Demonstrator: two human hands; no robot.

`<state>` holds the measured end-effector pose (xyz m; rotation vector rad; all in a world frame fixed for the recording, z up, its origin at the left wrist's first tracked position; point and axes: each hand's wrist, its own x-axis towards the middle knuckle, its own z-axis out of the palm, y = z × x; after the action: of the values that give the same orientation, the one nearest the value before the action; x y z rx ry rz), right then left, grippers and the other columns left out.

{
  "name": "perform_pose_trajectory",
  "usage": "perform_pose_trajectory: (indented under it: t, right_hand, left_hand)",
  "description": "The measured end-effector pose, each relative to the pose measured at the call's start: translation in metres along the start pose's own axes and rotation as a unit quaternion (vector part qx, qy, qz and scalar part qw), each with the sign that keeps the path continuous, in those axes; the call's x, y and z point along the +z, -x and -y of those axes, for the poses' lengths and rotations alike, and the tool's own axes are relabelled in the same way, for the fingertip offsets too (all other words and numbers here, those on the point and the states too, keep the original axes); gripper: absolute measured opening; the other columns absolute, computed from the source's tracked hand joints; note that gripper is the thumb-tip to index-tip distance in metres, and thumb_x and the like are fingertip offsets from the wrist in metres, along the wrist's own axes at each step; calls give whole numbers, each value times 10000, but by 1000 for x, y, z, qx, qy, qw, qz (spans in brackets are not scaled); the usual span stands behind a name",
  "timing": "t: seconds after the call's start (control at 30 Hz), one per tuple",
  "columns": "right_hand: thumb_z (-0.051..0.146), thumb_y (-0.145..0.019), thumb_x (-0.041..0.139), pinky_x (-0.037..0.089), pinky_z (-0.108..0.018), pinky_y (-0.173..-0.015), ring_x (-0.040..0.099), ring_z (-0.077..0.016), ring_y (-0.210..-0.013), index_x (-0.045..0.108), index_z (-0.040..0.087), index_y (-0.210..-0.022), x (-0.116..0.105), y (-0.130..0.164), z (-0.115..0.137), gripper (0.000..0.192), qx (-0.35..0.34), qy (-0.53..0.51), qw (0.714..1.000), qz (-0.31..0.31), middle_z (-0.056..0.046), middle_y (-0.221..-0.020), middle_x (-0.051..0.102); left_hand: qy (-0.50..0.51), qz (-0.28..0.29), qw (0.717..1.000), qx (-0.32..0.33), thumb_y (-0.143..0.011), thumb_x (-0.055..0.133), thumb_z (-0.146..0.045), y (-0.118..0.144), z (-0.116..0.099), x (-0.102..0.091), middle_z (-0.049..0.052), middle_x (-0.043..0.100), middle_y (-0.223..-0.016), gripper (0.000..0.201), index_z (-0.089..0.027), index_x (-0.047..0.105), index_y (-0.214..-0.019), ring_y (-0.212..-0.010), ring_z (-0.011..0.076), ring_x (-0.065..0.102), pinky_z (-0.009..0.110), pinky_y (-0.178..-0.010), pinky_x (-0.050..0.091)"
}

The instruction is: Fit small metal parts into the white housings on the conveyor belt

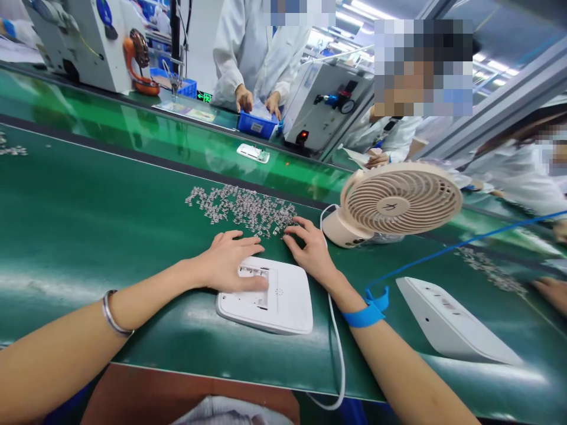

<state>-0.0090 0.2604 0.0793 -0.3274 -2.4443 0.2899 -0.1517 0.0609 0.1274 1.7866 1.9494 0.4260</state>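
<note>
— Two hands at work? Where's the white housing (pixel 270 301)?
— Nearest, on the green table (pixel 88 224). Left hand (pixel 230 262) presses it flat, fingers spread; right hand (pixel 310 248), just beyond, pinches at the small metal clips (pixel 241 206).
— Next?
— Probably seating one clip in the housing's recess.
</note>
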Motion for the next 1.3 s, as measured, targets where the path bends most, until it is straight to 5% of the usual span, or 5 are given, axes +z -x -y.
perform_pose_trajectory:
  t: [0.2, 0.53, 0.87, 1.03, 1.3]
  right_hand:
    - [287, -819, 433, 415, -478, -818, 506, -306, -1031, 583, 177, -785, 0, -1, 1, 189, 6, -10, 1000, 0, -147, -1006, 541]
    - [246, -851, 359, 383, -298, -564, 494, -183, -591, 438, 192, -739, -5, 2, 10, 147, 84, -39, 992, -80, -26, -654, 496]
    - [135, -758, 362, 395, -316, -609, 498, -199, -627, 625, 159, -799, 0, 4, 6, 267, 69, 6, 998, 6, -58, -693, 492]
    - [198, -812, 386, 392, -284, -592, 505, -173, -646, 589, 165, -777, -6, 2, 18, 209, 55, -124, 990, -24, -49, -730, 522]
    - [343, -802, 485, 438, -308, -779, 562, -199, -890, 606, 182, -774, -8, -2, 43, 203, 108, -334, 932, 86, -52, -916, 616]
  left_hand:
    - [-2, -17, 1000, -20, -669, 408, -787, -11, 4, 0, 72, 31, -1517, 922, -259, 255, -1410, -1353, 416, 17, 622, -1044, 103]
    - [-27, -25, 999, 8, -712, 518, -634, 9, -2, 0, 101, 309, -1447, 761, -177, 432, -1314, -1325, 362, 222, 536, -1072, 168]
    - [-23, -83, 992, 91, -742, 541, -503, 7, -5, 2, 134, 581, -1179, 543, -118, 563, -1123, -1094, 294, 518, 411, -948, 372]
    - [-7, -92, 992, 84, -776, 503, -427, 7, -6, 2, 112, 617, -1092, 383, -136, 602, -1004, -1008, 264, 560, 382, -887, 404]
    - [8, -99, 991, 88, -789, 501, -396, 8, -7, 3, 87, 625, -1042, 328, -140, 608, -963, -948, 231, 559, 370, -872, 391]
